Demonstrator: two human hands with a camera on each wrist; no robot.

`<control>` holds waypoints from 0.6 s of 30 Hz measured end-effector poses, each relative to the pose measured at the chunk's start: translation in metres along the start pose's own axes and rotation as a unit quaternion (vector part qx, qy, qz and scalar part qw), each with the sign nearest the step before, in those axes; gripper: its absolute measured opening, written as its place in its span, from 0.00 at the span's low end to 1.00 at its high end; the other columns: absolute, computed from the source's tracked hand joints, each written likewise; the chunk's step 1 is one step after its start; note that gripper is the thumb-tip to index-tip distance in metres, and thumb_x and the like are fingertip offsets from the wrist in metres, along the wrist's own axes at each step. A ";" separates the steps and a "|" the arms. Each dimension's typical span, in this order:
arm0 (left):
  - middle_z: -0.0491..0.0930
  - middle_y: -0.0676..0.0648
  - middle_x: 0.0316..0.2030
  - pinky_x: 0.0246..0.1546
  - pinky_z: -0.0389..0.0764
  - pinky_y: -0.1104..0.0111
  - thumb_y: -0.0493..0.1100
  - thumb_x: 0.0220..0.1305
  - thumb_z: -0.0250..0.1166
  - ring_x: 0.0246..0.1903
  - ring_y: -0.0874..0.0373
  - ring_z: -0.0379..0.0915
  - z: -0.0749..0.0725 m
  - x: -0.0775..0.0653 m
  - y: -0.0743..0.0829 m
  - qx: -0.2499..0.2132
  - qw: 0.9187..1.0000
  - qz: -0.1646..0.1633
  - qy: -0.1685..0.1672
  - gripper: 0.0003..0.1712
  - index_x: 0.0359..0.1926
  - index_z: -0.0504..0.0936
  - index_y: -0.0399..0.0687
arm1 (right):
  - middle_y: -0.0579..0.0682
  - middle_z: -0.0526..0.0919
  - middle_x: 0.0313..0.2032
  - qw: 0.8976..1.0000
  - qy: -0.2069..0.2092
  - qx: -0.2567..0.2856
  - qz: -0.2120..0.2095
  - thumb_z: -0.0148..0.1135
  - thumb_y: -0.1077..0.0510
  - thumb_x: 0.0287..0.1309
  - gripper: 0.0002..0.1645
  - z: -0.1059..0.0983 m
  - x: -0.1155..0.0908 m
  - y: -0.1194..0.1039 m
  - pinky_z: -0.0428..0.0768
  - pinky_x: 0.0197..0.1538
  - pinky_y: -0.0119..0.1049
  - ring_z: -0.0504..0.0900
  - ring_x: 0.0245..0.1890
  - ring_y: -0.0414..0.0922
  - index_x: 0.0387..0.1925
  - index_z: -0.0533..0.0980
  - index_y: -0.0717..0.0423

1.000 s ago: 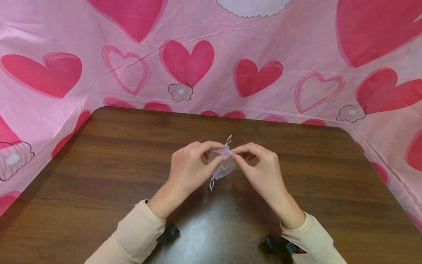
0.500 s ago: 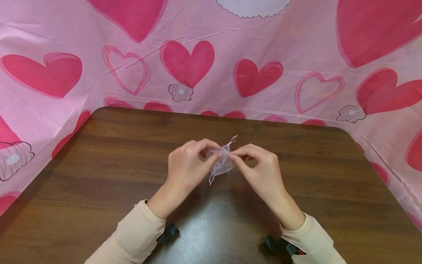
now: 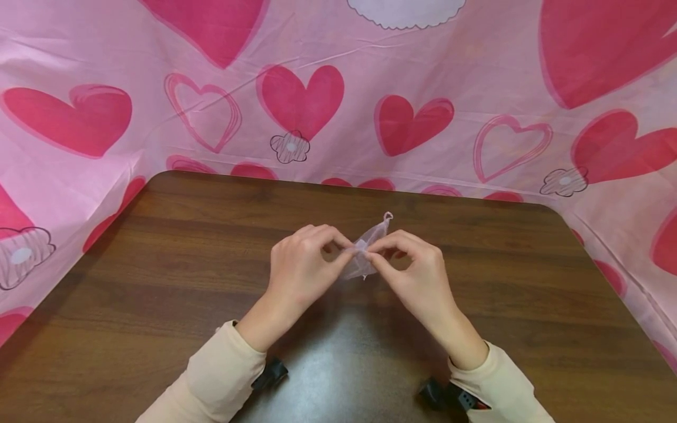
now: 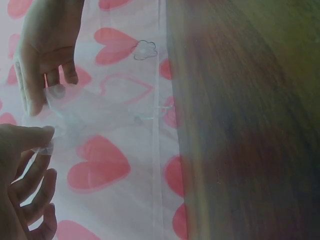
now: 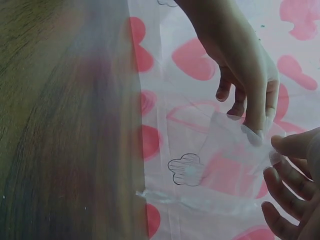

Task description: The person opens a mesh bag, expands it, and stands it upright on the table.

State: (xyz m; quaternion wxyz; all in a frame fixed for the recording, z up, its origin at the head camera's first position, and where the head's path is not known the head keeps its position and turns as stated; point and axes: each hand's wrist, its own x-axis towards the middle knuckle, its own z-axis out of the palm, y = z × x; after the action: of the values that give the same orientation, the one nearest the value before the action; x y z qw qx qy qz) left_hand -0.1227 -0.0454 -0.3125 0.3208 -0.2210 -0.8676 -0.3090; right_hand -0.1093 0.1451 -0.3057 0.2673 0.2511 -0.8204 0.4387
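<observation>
Between my two hands hangs a small sheer white organza drawstring bag (image 3: pixel 376 233), see-through, with a looped cord end (image 3: pixel 388 216) sticking out at its far corner. My left hand (image 3: pixel 305 261) pinches the fabric between thumb and forefinger. From the other side, my right hand (image 3: pixel 415 264) pinches it as well, the fingertips of both hands almost meeting. In the left wrist view, the bag (image 4: pixel 95 122) stretches out from the fingers, and its thin cord (image 4: pixel 150 117) trails off. The right wrist view shows the bag (image 5: pixel 225 150) spread below the fingertips.
A dark brown wooden table (image 3: pixel 185 282) lies under the hands. Behind it and at its sides hangs a pink cloth (image 3: pixel 359 53) printed with hearts. Black straps with small devices (image 3: pixel 272 374) sit at both wrists by the beige sleeves (image 3: pixel 222 370).
The bag has turned between my fingers. Its far cord loop has swung to the right, and the near loop has drawn in under the fabric. Both hands have stayed almost in place.
</observation>
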 end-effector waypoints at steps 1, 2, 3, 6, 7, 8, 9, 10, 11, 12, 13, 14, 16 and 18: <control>0.80 0.62 0.22 0.18 0.68 0.68 0.48 0.52 0.78 0.23 0.67 0.72 0.000 0.000 0.000 0.000 1.000 -0.002 0.003 0.06 0.28 0.87 0.61 | 0.39 0.84 0.28 1.000 0.000 -0.002 0.002 0.76 0.68 0.48 0.10 0.000 0.000 0.000 0.77 0.36 0.32 0.79 0.28 0.37 0.32 0.86 0.55; 0.79 0.61 0.21 0.18 0.68 0.67 0.48 0.51 0.78 0.22 0.66 0.72 0.000 0.000 0.000 -0.001 1.000 -0.004 0.006 0.06 0.28 0.87 0.60 | 0.39 0.84 0.28 1.000 0.000 -0.006 0.005 0.76 0.68 0.48 0.10 0.000 0.000 -0.001 0.77 0.36 0.33 0.79 0.29 0.37 0.34 0.85 0.55; 0.79 0.60 0.20 0.18 0.68 0.67 0.48 0.51 0.78 0.22 0.66 0.72 0.000 0.000 0.000 -0.002 1.000 -0.006 0.008 0.07 0.27 0.86 0.60 | 0.40 0.84 0.28 1.000 -0.001 -0.010 0.011 0.76 0.67 0.48 0.11 0.000 -0.001 -0.001 0.78 0.35 0.35 0.79 0.29 0.37 0.35 0.85 0.55; 0.78 0.59 0.19 0.18 0.68 0.66 0.47 0.52 0.77 0.20 0.66 0.72 -0.001 0.000 0.000 -0.008 1.000 -0.014 0.012 0.07 0.27 0.85 0.58 | 0.41 0.83 0.28 0.999 -0.008 -0.032 0.039 0.78 0.63 0.48 0.15 0.000 -0.001 -0.003 0.78 0.34 0.38 0.79 0.28 0.37 0.40 0.84 0.54; 0.78 0.58 0.19 0.18 0.68 0.66 0.47 0.52 0.77 0.20 0.66 0.72 -0.001 0.000 0.001 -0.010 1.000 -0.017 0.013 0.07 0.27 0.85 0.58 | 0.41 0.83 0.28 0.998 -0.011 -0.043 0.052 0.78 0.62 0.47 0.16 -0.001 -0.001 -0.003 0.78 0.34 0.38 0.79 0.28 0.36 0.41 0.84 0.53; 0.78 0.58 0.19 0.18 0.68 0.66 0.47 0.52 0.77 0.20 0.66 0.72 -0.001 0.000 0.001 -0.012 1.000 -0.020 0.014 0.07 0.28 0.85 0.58 | 0.41 0.83 0.28 0.996 -0.015 -0.054 0.064 0.79 0.60 0.47 0.17 -0.001 -0.002 -0.004 0.78 0.34 0.38 0.79 0.28 0.36 0.41 0.84 0.53; 0.78 0.58 0.19 0.18 0.68 0.65 0.46 0.53 0.76 0.19 0.66 0.72 -0.001 0.000 0.001 -0.015 0.999 -0.024 0.015 0.07 0.28 0.84 0.57 | 0.41 0.83 0.27 0.995 -0.019 -0.063 0.076 0.79 0.59 0.47 0.17 -0.001 -0.002 -0.004 0.79 0.34 0.38 0.79 0.27 0.36 0.40 0.83 0.52; 0.78 0.58 0.19 0.18 0.68 0.65 0.46 0.53 0.76 0.19 0.66 0.72 -0.001 0.000 0.001 -0.018 0.999 -0.027 0.016 0.07 0.28 0.84 0.57 | 0.41 0.83 0.27 0.993 -0.022 -0.073 0.085 0.79 0.58 0.47 0.16 -0.001 -0.002 -0.004 0.78 0.34 0.38 0.80 0.27 0.37 0.40 0.83 0.52; 0.78 0.58 0.19 0.18 0.67 0.65 0.46 0.54 0.75 0.19 0.66 0.72 -0.002 0.000 0.001 -0.019 0.999 -0.031 0.017 0.07 0.28 0.83 0.56 | 0.41 0.83 0.27 0.992 -0.023 -0.083 0.092 0.79 0.57 0.47 0.16 -0.001 -0.002 -0.004 0.78 0.34 0.38 0.80 0.27 0.37 0.38 0.83 0.52; 0.79 0.58 0.19 0.18 0.67 0.65 0.46 0.54 0.75 0.19 0.66 0.72 -0.002 0.000 0.001 -0.019 0.999 -0.036 0.020 0.07 0.28 0.83 0.56 | 0.41 0.83 0.26 0.991 -0.024 -0.091 0.097 0.79 0.57 0.47 0.14 -0.001 -0.002 -0.004 0.78 0.34 0.38 0.80 0.27 0.37 0.37 0.83 0.52; 0.79 0.59 0.19 0.18 0.67 0.65 0.46 0.55 0.74 0.18 0.66 0.72 -0.002 0.000 0.001 -0.016 0.999 -0.039 0.022 0.06 0.29 0.83 0.56 | 0.41 0.84 0.26 0.990 -0.024 -0.097 0.097 0.79 0.57 0.48 0.12 -0.001 -0.002 -0.003 0.78 0.34 0.38 0.81 0.27 0.37 0.35 0.84 0.52; 0.80 0.59 0.19 0.17 0.67 0.65 0.46 0.56 0.73 0.18 0.65 0.73 -0.002 0.000 0.001 -0.012 0.999 -0.043 0.025 0.06 0.29 0.83 0.56 | 0.41 0.85 0.26 0.990 -0.023 -0.101 0.096 0.78 0.57 0.48 0.11 -0.001 -0.002 -0.003 0.78 0.34 0.38 0.81 0.26 0.37 0.34 0.84 0.52; 0.81 0.59 0.19 0.17 0.66 0.65 0.47 0.57 0.72 0.18 0.65 0.73 -0.002 0.001 0.001 -0.002 0.998 -0.047 0.029 0.06 0.29 0.82 0.55 | 0.42 0.86 0.26 0.990 -0.021 -0.103 0.091 0.78 0.59 0.49 0.08 -0.001 -0.002 -0.003 0.78 0.34 0.38 0.81 0.25 0.37 0.32 0.85 0.52; 0.82 0.59 0.19 0.16 0.66 0.65 0.46 0.58 0.71 0.18 0.65 0.75 -0.002 0.001 0.000 0.013 0.998 -0.049 0.032 0.05 0.29 0.82 0.56 | 0.42 0.87 0.27 0.991 -0.022 -0.102 0.081 0.78 0.60 0.49 0.06 -0.001 -0.002 -0.003 0.78 0.33 0.37 0.81 0.25 0.37 0.31 0.87 0.52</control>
State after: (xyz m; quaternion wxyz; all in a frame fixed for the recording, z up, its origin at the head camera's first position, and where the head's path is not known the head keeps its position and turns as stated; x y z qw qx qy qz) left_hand -0.1226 -0.0465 -0.3106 0.3354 -0.1639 -0.8708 -0.3199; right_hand -0.1061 0.1451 -0.3046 0.2369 0.1644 -0.8843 0.3673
